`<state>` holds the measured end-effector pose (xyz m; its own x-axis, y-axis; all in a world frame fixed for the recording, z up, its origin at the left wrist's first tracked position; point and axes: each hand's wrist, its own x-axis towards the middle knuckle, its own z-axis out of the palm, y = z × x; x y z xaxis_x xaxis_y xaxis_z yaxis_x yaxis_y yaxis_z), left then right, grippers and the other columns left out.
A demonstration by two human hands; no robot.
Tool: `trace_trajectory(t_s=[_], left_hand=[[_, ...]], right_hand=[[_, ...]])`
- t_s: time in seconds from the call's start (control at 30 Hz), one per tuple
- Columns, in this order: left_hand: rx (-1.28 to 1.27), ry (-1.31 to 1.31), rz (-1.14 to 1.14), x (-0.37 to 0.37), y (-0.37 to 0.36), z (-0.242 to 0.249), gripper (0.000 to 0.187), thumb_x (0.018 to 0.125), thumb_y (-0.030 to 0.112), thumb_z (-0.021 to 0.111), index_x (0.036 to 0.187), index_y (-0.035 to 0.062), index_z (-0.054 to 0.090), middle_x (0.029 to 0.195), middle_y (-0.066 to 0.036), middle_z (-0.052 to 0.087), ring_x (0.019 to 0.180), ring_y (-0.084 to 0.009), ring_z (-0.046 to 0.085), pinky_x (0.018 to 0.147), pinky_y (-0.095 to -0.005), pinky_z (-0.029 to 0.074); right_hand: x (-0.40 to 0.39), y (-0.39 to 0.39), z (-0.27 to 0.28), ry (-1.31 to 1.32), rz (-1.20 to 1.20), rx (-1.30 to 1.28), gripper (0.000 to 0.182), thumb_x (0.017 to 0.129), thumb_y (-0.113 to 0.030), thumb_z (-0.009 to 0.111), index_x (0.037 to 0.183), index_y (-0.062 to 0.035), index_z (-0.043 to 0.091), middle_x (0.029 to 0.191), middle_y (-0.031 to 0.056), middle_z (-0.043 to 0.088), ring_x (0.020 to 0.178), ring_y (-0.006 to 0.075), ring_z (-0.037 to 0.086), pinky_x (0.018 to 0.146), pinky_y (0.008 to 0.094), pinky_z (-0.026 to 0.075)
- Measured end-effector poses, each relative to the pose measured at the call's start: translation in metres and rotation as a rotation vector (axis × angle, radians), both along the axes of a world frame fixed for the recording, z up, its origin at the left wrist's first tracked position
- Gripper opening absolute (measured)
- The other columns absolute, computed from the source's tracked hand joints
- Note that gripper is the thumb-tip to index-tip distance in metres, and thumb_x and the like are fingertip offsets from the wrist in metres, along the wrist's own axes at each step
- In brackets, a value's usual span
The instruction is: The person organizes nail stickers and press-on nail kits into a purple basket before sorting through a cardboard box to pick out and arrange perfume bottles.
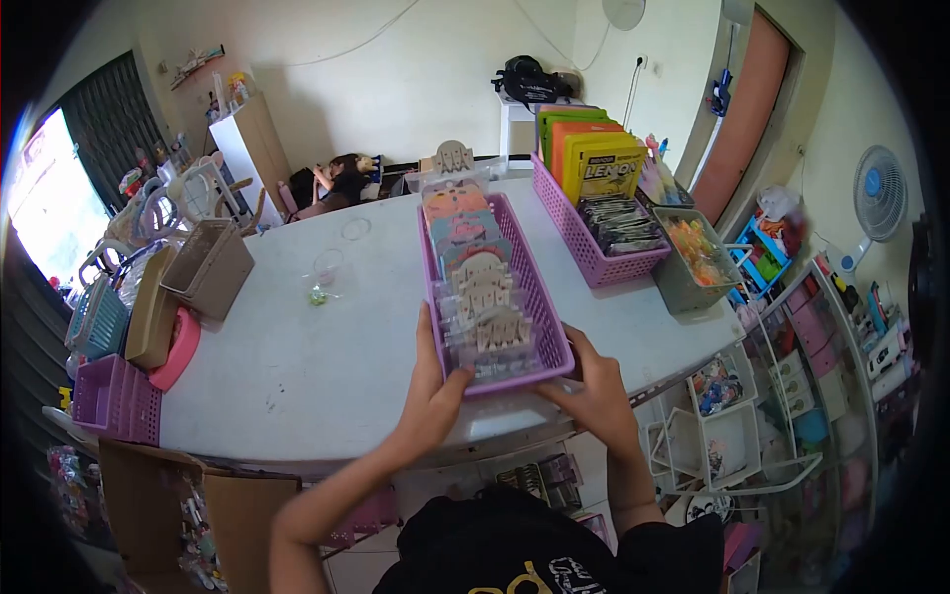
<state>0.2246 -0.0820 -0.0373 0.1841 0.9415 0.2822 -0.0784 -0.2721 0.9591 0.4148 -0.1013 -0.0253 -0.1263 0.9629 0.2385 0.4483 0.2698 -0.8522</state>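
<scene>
A long purple plastic basket (550, 325) lies lengthwise in front of me, its near end by the table's front edge. My left hand (433, 381) grips its near left corner, thumb over the rim. At the near right corner my right hand (594, 386) is closed around the side, some fingers hidden beneath. Inside the basket stands a row of small carded packs (485, 297) in clear plastic, with beige cards in front and pink and blue ones behind. What exactly the packs hold is too small to tell.
Another purple basket (604, 269) holds yellow, orange and green packets (606, 168). Beside it is a grey bin (693, 297) of small wrapped items. Stacked baskets (117, 401) line the left of the white table (297, 376). A person (341, 183) is low behind the table.
</scene>
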Motion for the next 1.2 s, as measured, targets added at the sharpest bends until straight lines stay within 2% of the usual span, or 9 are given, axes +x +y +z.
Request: trace_trajectory(t_s=[0.03,0.17,0.4,0.47,0.7,0.77,0.97,1.07,1.2], left_hand=[[0.034,0.092,0.019,0.003,0.013,-0.004,0.074,0.071,0.000,0.043,0.129,-0.0091,-0.002,0.133,-0.024,0.013,0.125,-0.0281,0.014,0.102,-0.0304,0.011],[0.130,0.236,0.058,0.020,0.063,-0.009,0.073,0.072,0.002,0.042,0.127,-0.0121,-0.003,0.134,-0.028,0.010,0.126,-0.0321,0.013,0.102,-0.0314,0.011],[0.215,0.207,0.180,0.064,0.122,-0.016,0.072,0.071,0.002,0.043,0.128,-0.0107,0.001,0.133,-0.027,0.015,0.124,-0.0327,0.018,0.102,-0.0313,0.014],[0.196,0.113,0.085,0.064,0.129,-0.019,0.073,0.069,0.002,0.042,0.128,-0.0111,0.002,0.132,-0.027,0.018,0.123,-0.0331,0.021,0.102,-0.0314,0.015],[0.181,0.322,0.022,0.026,0.104,0.007,0.084,0.081,0.047,0.046,0.130,-0.0050,0.002,0.132,-0.028,0.016,0.124,-0.0326,0.021,0.100,-0.0348,0.020],[0.282,0.674,0.041,-0.004,0.078,0.017,0.079,0.083,0.046,0.043,0.130,-0.0054,0.006,0.131,-0.029,0.017,0.123,-0.0356,0.020,0.101,-0.0374,0.019],[0.424,0.981,0.260,-0.150,-0.076,0.074,0.073,0.082,0.041,0.049,0.124,-0.0105,0.018,0.126,-0.029,0.025,0.118,-0.0376,0.027,0.100,-0.0372,0.024],[0.189,1.001,0.536,-0.219,-0.178,0.081,0.055,0.082,0.020,0.052,0.126,-0.0002,0.025,0.125,-0.018,0.032,0.108,-0.0259,0.043,0.090,-0.0350,0.034],[0.052,1.112,0.841,-0.276,-0.318,0.074,0.039,0.081,0.008,0.048,0.118,0.0012,0.039,0.111,-0.014,0.049,0.099,-0.0241,0.050,0.086,-0.0329,0.037]], right_hand=[[0.005,0.007,0.003,-0.085,0.016,0.068,0.052,0.070,-0.022,0.066,0.107,0.0075,0.044,0.078,0.0246,0.058,0.076,0.0329,0.059,0.068,0.0343,0.046],[0.022,0.046,0.013,-0.361,-0.090,0.079,0.031,0.070,-0.021,0.065,0.084,0.0054,0.054,0.067,0.0206,0.057,0.062,0.0337,0.056,0.056,0.0353,0.043],[0.059,0.081,0.014,-0.397,-0.162,0.144,0.029,0.072,-0.022,0.063,0.079,0.0063,0.059,0.063,0.0209,0.056,0.053,0.0311,0.053,0.055,0.0366,0.040],[0.057,0.077,0.012,-0.373,-0.181,0.105,0.026,0.072,-0.021,0.063,0.073,0.0048,0.061,0.069,0.0205,0.058,0.062,0.0335,0.057,0.059,0.0378,0.043],[0.063,0.068,0.004,-0.291,-0.092,0.212,0.020,0.069,-0.012,0.065,0.080,0.0035,0.059,0.074,0.0157,0.060,0.065,0.0253,0.060,0.062,0.0299,0.045],[0.064,0.066,0.007,-0.237,-0.028,0.252,0.017,0.070,-0.009,0.063,0.080,0.0038,0.059,0.073,0.0133,0.060,0.065,0.0207,0.060,0.062,0.0269,0.045],[0.025,0.039,-0.002,0.038,0.006,0.462,0.008,0.072,0.001,0.055,0.080,0.0044,0.057,0.073,0.0117,0.060,0.068,0.0167,0.058,0.065,0.0253,0.044],[-0.027,0.004,-0.006,0.123,0.230,0.501,0.007,0.073,0.005,0.051,0.078,0.0039,0.056,0.073,0.0120,0.060,0.067,0.0175,0.057,0.066,0.0263,0.044],[-0.124,-0.061,-0.001,0.113,0.594,0.401,0.013,0.066,0.003,0.057,0.080,0.0008,0.058,0.073,0.0125,0.060,0.065,0.0214,0.057,0.064,0.0288,0.045]])
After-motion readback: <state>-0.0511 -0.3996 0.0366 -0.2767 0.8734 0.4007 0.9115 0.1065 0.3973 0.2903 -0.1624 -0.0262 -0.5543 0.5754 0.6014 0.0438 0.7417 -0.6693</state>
